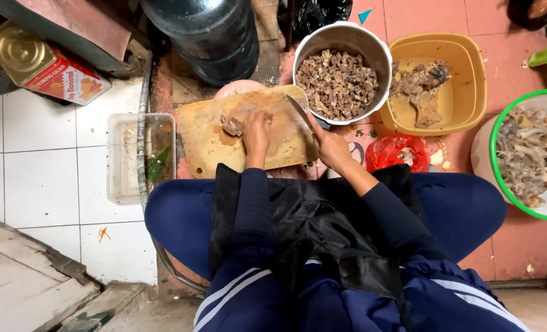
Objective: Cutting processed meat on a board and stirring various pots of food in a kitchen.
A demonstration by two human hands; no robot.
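A piece of meat (231, 125) lies on the left half of a wooden cutting board (207, 145) set on the floor. The left hand (257, 131) rests just beside it, fingers curled down against the board. The right hand (330, 145) is closed around the handle of a knife (298, 109), whose blade slants up over the board's right end. Just beyond the board stands a metal pot (371, 46) filled with diced meat. Right of it sits a yellow tub (472, 80) holding scraps, with a red plastic bag (397, 152) below it. A clear plastic container (121, 157) stands left of the board.
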